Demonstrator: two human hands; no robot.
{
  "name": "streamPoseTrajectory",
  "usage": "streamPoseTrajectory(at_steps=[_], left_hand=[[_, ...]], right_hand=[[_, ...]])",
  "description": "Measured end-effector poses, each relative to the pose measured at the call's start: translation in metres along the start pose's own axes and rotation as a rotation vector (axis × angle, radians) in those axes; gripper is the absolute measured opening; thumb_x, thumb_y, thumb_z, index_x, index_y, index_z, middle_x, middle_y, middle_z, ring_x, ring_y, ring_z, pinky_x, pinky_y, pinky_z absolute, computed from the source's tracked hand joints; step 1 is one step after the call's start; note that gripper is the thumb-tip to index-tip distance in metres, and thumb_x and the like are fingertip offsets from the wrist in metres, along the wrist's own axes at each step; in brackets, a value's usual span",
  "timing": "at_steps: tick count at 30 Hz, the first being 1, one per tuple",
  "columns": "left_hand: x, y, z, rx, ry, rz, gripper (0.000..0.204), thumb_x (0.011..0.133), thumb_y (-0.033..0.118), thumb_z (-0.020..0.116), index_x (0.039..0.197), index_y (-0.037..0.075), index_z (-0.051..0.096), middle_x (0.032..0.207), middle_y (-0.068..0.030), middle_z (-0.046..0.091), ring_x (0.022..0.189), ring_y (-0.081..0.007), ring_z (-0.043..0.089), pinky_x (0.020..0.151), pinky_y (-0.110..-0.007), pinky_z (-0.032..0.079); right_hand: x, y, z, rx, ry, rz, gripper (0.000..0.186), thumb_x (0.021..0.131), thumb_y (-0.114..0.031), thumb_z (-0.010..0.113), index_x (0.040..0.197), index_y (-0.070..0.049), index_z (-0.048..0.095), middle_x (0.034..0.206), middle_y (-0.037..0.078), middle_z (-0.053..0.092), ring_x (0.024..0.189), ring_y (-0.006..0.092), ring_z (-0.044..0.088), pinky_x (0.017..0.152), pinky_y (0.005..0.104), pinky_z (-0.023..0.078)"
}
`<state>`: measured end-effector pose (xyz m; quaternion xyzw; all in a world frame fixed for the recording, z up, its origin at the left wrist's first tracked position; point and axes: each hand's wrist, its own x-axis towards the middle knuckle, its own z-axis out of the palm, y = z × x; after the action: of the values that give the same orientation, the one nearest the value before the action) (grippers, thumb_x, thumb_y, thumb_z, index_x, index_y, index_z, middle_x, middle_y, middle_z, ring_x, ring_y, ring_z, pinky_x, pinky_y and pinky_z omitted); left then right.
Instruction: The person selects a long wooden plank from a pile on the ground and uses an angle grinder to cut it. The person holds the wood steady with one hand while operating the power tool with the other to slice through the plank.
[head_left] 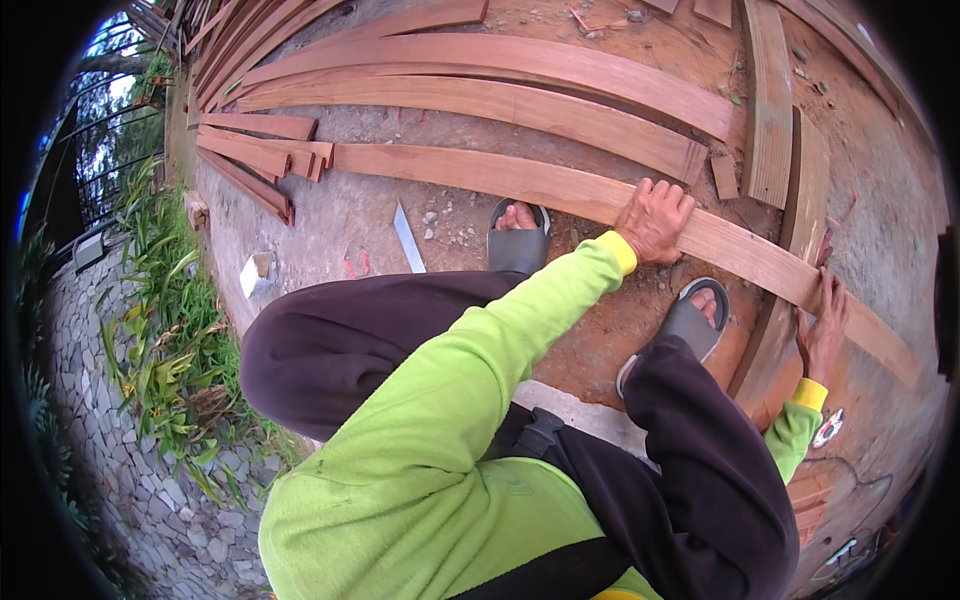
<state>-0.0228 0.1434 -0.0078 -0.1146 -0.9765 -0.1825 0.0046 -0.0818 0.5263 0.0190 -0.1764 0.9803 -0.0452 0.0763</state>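
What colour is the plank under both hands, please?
The plank is light reddish brown, clearest in the head view.

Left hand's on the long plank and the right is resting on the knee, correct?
Not quite: the head view shows the right hand on the long plank too. The left hand is on the plank, as you said.

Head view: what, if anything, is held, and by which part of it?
A long, flat reddish-brown wooden plank: the left hand holds it partway along its length, the right hand nearer its right-hand end.
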Motion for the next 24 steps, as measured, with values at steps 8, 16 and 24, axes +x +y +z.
streamPoseTrajectory(at_steps=[8,16,24], left_hand=[[-0.001,-0.004,-0.001,-0.003,-0.009,0.015,0.068,0.046,0.039,0.088,0.098,0.007,0.059,0.091,-0.0091,0.056,0.089,-0.0272,0.056,0.079,-0.041,0.041],[-0.001,-0.009,-0.003,-0.016,-0.011,0.012,0.064,0.047,0.034,0.087,0.098,0.008,0.058,0.091,-0.0093,0.056,0.088,-0.0274,0.057,0.079,-0.041,0.041],[0.003,-0.008,0.001,0.020,-0.013,-0.008,0.059,0.049,0.034,0.085,0.095,0.010,0.056,0.088,-0.0083,0.054,0.086,-0.0275,0.057,0.077,-0.041,0.041]], right_hand=[[0.001,-0.008,-0.006,0.003,-0.016,-0.028,0.085,0.071,-0.004,0.078,0.147,-0.014,0.042,0.149,0.015,0.042,0.137,0.0393,0.038,0.117,0.0469,0.032],[-0.001,-0.019,-0.009,-0.018,-0.056,0.008,0.087,0.071,-0.005,0.078,0.149,-0.016,0.040,0.150,0.012,0.042,0.138,0.0395,0.037,0.118,0.0475,0.031],[-0.002,-0.033,-0.007,-0.039,-0.041,0.107,0.087,0.070,-0.006,0.078,0.148,-0.021,0.044,0.149,0.009,0.043,0.137,0.0382,0.038,0.112,0.0505,0.037]])
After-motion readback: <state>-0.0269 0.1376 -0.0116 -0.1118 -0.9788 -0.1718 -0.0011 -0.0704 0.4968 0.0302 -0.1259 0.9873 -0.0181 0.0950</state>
